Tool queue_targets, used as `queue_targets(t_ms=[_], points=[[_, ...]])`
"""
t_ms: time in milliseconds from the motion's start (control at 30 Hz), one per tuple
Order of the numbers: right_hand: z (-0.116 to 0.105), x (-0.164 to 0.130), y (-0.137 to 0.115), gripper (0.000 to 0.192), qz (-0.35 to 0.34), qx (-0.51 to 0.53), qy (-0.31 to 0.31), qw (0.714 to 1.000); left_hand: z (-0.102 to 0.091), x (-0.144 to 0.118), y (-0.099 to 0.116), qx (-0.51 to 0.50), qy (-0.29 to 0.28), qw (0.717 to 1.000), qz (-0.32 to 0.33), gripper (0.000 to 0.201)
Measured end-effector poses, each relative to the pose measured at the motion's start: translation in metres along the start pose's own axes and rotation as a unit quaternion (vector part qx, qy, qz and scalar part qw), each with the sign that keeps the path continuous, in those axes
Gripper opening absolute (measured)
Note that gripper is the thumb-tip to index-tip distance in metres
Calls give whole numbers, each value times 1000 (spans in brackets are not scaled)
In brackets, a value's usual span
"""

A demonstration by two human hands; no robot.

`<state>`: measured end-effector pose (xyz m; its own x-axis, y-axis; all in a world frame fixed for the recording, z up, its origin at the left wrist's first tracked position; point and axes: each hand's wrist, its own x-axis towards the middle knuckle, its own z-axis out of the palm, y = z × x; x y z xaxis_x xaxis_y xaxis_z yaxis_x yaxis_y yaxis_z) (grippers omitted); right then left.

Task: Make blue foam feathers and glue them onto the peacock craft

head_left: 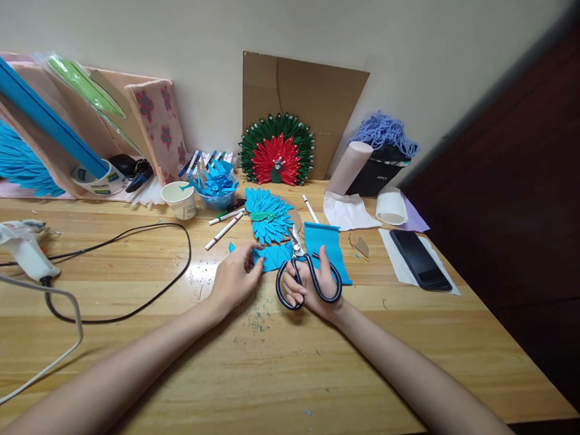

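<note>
While the wooden bench (409,348) is crowded along its far edge, the near half lies mostly bare. At the left of the frame a white glue gun (20,246) rests with its black cord (174,264) looping toward the centre. Behind the hands sit a paper cup (180,200), a bowl of blue paper pieces (216,183), scattered markers (223,230) and a blue paper fan piece (270,214); a red and green fan ornament (276,150) leans on cardboard (322,104) at the wall. A black phone (420,259) lies at the right.

The blue paper sheet (327,247) lies flat at centre frame, a strip of triangles at its left end. The left hand (233,279) pinches that end with curled fingers. The right hand (316,288) grips black-handled scissors (303,269), fingers through the loops, blades pointing away over the paper.

How far the blades are parted is hard to tell, and the right hand covers part of the sheet.
</note>
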<state>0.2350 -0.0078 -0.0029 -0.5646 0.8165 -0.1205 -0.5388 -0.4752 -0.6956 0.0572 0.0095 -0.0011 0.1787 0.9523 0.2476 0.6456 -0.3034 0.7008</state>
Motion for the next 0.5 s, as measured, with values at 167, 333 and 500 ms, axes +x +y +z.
queue_targets(t_ms=[167,333,500], points=[[-5,-5,5,87,72,-88,-55,992,2,5,-8,-102,13,995,-9,16],[-9,-8,7,94,123,-145,-123,974,3,7,-9,-279,34,958,-56,23],[-9,-11,10,95,156,-176,-181,955,0,9,-4,-381,89,916,-88,32]])
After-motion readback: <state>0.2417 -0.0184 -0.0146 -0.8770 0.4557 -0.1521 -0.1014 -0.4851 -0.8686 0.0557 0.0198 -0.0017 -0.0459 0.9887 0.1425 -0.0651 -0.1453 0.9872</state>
